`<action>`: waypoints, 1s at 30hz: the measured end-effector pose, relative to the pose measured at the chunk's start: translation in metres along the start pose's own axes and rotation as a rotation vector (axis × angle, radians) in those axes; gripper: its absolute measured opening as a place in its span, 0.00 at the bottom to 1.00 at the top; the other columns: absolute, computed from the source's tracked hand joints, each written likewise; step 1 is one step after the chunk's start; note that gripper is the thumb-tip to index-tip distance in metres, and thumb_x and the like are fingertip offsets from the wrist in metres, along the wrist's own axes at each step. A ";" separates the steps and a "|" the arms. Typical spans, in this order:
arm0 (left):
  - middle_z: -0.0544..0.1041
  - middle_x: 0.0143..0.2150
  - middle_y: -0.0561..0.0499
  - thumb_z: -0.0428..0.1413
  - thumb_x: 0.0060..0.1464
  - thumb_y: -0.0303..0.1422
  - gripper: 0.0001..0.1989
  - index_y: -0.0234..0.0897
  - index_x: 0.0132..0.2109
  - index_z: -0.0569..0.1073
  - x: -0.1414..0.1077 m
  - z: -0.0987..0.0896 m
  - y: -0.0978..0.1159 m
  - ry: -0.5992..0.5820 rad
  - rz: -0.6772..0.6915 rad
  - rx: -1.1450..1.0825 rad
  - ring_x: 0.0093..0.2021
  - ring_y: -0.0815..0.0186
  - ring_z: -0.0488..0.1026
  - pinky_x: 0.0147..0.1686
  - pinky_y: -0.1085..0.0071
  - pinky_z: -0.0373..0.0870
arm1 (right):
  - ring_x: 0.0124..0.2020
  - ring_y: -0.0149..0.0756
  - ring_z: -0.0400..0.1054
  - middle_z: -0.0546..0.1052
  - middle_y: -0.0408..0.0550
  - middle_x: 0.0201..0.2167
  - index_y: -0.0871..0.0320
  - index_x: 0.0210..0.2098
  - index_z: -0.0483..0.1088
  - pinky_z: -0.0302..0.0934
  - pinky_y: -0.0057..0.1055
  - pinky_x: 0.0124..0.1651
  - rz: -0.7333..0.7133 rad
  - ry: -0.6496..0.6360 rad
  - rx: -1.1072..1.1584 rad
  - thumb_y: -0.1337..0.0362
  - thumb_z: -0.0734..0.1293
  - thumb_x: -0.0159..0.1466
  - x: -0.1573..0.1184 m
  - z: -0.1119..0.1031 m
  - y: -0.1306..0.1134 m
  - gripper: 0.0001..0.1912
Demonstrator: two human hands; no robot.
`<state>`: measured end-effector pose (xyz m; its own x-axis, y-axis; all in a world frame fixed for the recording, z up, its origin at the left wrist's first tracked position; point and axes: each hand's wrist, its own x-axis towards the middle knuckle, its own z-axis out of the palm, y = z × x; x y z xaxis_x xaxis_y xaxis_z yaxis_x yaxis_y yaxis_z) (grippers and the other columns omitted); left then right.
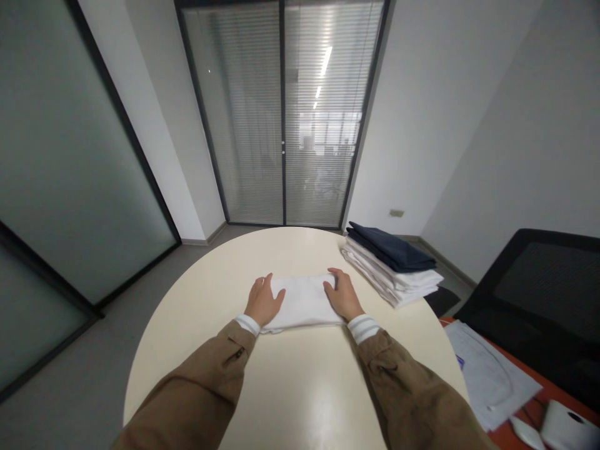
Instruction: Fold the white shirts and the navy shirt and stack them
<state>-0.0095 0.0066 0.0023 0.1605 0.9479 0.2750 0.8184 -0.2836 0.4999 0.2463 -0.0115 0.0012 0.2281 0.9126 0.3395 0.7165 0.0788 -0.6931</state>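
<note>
Folded cloth [302, 303] on round table [300, 400], betw L hand [263, 301] & R hand [344, 295]; clothes stack [391, 269] back R.

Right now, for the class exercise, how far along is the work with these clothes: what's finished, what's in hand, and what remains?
Done: a folded stack of white garments topped by a navy garment sits on the round table. In hand: the left hand and right hand rest on either end of a folded white cloth. Remaining: unclear; a pale flat item lies on the orange desk, apart from the stack.
</note>
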 end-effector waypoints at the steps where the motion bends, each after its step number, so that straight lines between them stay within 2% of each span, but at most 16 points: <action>1: 0.66 0.60 0.31 0.52 0.60 0.40 0.31 0.28 0.65 0.60 0.001 0.001 -0.003 0.026 0.024 -0.069 0.63 0.50 0.64 0.65 0.54 0.57 | 0.55 0.44 0.65 0.71 0.57 0.53 0.61 0.57 0.65 0.55 0.40 0.63 -0.007 0.019 0.048 0.59 0.61 0.61 0.001 -0.001 0.001 0.26; 4: 0.65 0.59 0.36 0.55 0.57 0.36 0.30 0.33 0.64 0.59 0.006 0.004 -0.009 0.104 0.065 -0.251 0.61 0.54 0.66 0.65 0.56 0.59 | 0.52 0.44 0.66 0.73 0.54 0.51 0.59 0.53 0.68 0.58 0.42 0.60 -0.014 0.057 0.205 0.59 0.62 0.59 0.004 -0.005 0.000 0.23; 7: 0.61 0.63 0.34 0.59 0.56 0.35 0.34 0.33 0.65 0.55 0.011 0.006 -0.010 0.201 -0.042 -0.433 0.64 0.54 0.63 0.65 0.55 0.59 | 0.52 0.45 0.67 0.74 0.54 0.52 0.59 0.50 0.70 0.61 0.42 0.57 -0.037 0.113 0.364 0.58 0.64 0.59 0.006 -0.011 -0.004 0.21; 9: 0.64 0.63 0.33 0.61 0.55 0.36 0.38 0.33 0.66 0.52 0.014 0.006 -0.009 0.172 -0.148 -0.621 0.63 0.54 0.66 0.63 0.54 0.62 | 0.52 0.45 0.68 0.74 0.55 0.53 0.59 0.50 0.71 0.61 0.43 0.56 -0.043 0.180 0.424 0.57 0.64 0.60 0.006 -0.014 -0.006 0.21; 11: 0.70 0.59 0.34 0.63 0.54 0.37 0.38 0.33 0.65 0.53 0.015 0.007 -0.008 0.070 -0.200 -0.812 0.57 0.55 0.72 0.59 0.54 0.67 | 0.53 0.46 0.67 0.74 0.56 0.55 0.59 0.53 0.69 0.61 0.44 0.56 -0.033 0.248 0.447 0.54 0.64 0.61 0.008 -0.015 -0.004 0.24; 13: 0.74 0.55 0.34 0.64 0.51 0.39 0.35 0.32 0.61 0.59 0.015 0.007 -0.007 0.004 -0.184 -0.925 0.53 0.54 0.75 0.55 0.54 0.71 | 0.57 0.47 0.66 0.72 0.57 0.57 0.59 0.57 0.67 0.61 0.46 0.58 -0.022 0.303 0.465 0.53 0.65 0.61 0.011 -0.014 0.000 0.28; 15: 0.76 0.53 0.35 0.66 0.49 0.42 0.32 0.33 0.55 0.64 0.016 0.007 -0.006 0.022 -0.143 -0.966 0.52 0.53 0.76 0.53 0.54 0.72 | 0.59 0.47 0.65 0.71 0.57 0.59 0.58 0.61 0.63 0.61 0.46 0.59 0.024 0.312 0.520 0.52 0.67 0.59 0.013 -0.014 0.004 0.33; 17: 0.77 0.53 0.37 0.65 0.49 0.44 0.30 0.34 0.54 0.65 0.015 0.007 -0.005 0.070 -0.093 -0.990 0.52 0.54 0.76 0.53 0.55 0.72 | 0.56 0.46 0.69 0.73 0.58 0.58 0.58 0.63 0.61 0.65 0.46 0.57 0.132 0.198 0.649 0.52 0.69 0.58 0.012 -0.016 0.007 0.36; 20: 0.77 0.53 0.39 0.62 0.51 0.47 0.29 0.36 0.54 0.65 0.015 0.004 -0.002 0.093 -0.031 -1.038 0.51 0.56 0.76 0.52 0.58 0.72 | 0.47 0.49 0.76 0.78 0.59 0.50 0.61 0.57 0.67 0.70 0.47 0.52 0.268 -0.197 0.869 0.52 0.71 0.56 0.006 -0.025 0.006 0.33; 22: 0.77 0.53 0.40 0.59 0.55 0.48 0.27 0.36 0.53 0.65 0.015 0.001 -0.001 0.090 -0.015 -1.045 0.50 0.57 0.76 0.51 0.60 0.73 | 0.48 0.51 0.76 0.79 0.59 0.50 0.60 0.53 0.70 0.70 0.48 0.53 0.264 -0.396 0.911 0.53 0.74 0.53 0.000 -0.032 0.004 0.31; 25: 0.78 0.49 0.41 0.53 0.61 0.49 0.21 0.36 0.50 0.66 0.015 -0.004 -0.001 0.115 -0.039 -0.876 0.48 0.57 0.77 0.48 0.61 0.73 | 0.51 0.50 0.75 0.77 0.56 0.53 0.57 0.54 0.69 0.68 0.49 0.56 0.223 -0.481 0.902 0.56 0.76 0.50 -0.007 -0.038 0.000 0.33; 30: 0.79 0.43 0.38 0.45 0.67 0.41 0.13 0.37 0.51 0.65 0.014 -0.012 0.002 0.094 -0.152 -0.263 0.45 0.52 0.78 0.43 0.60 0.70 | 0.49 0.49 0.76 0.79 0.55 0.51 0.57 0.52 0.70 0.69 0.49 0.54 0.229 -0.500 0.874 0.54 0.75 0.52 -0.006 -0.032 0.001 0.30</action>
<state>-0.0124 0.0177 0.0166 -0.0150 0.9682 0.2496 0.6565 -0.1787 0.7328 0.2669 -0.0299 0.0191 -0.1446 0.9892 -0.0233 -0.0847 -0.0358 -0.9958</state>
